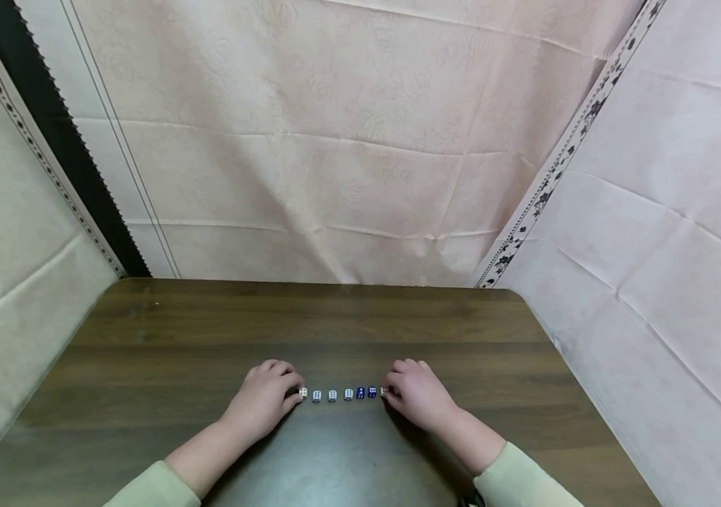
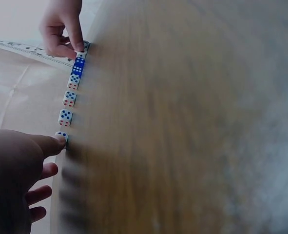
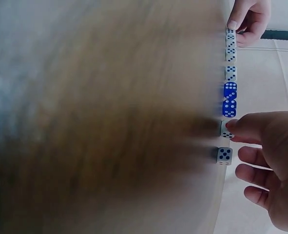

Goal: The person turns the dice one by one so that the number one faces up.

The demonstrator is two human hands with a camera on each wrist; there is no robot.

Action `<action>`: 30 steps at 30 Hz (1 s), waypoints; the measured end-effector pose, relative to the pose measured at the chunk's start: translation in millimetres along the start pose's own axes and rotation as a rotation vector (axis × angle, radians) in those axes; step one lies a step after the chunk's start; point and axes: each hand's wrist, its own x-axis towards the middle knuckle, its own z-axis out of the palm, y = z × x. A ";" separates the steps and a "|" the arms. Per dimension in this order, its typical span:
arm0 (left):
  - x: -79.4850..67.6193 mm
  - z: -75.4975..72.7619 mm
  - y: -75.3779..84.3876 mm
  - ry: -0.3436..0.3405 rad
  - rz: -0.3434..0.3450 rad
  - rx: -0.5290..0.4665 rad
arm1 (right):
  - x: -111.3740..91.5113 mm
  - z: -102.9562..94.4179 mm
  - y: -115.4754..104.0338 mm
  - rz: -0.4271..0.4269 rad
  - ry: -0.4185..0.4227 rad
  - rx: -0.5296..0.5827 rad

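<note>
A row of small dice runs across the table between both hands. My left hand [image 1: 267,399] pinches the white die [image 1: 303,392] at the row's left end between thumb and forefinger. Several white dice with dots, such as this white die [image 1: 332,396], stand apart from one another to its right. Two blue dice [image 1: 361,392] follow, close together. Beside them my right hand [image 1: 422,396] pinches another white die [image 3: 225,129], its thumb on the near side. One more white die [image 3: 224,156] lies past it, by the curled fingers and mostly hidden from the head view.
Under the dice is a brown wood-grain table [image 1: 310,317] with rounded far corners. Pale cloth [image 1: 348,141] hangs behind it, and more white cloth [image 1: 665,211] stands at the right side. Light green sleeves [image 1: 156,487] cover the forearms.
</note>
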 end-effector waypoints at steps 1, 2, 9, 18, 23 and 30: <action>0.0 0.0 -0.2 0.001 0.001 0.001 | 0.2 -0.3 0.1 -0.004 0.002 -0.003; -0.1 -0.1 -0.3 0.004 0.002 0.003 | 0.5 -0.6 0.2 -0.008 0.003 -0.005; 0.2 -0.4 -0.8 0.000 0.001 0.009 | 1.5 -1.6 0.6 -0.027 0.004 0.001; -0.6 -0.7 -0.2 -0.014 -0.009 0.001 | 0.5 -1.3 -0.3 -0.022 0.000 0.001; -0.4 -0.3 -0.3 -0.003 -0.007 -0.002 | 1.0 -1.7 0.1 -0.031 0.000 0.007; -0.9 -0.8 1.3 -0.002 -0.005 -0.005 | 1.6 -1.5 -0.9 -0.045 0.002 -0.012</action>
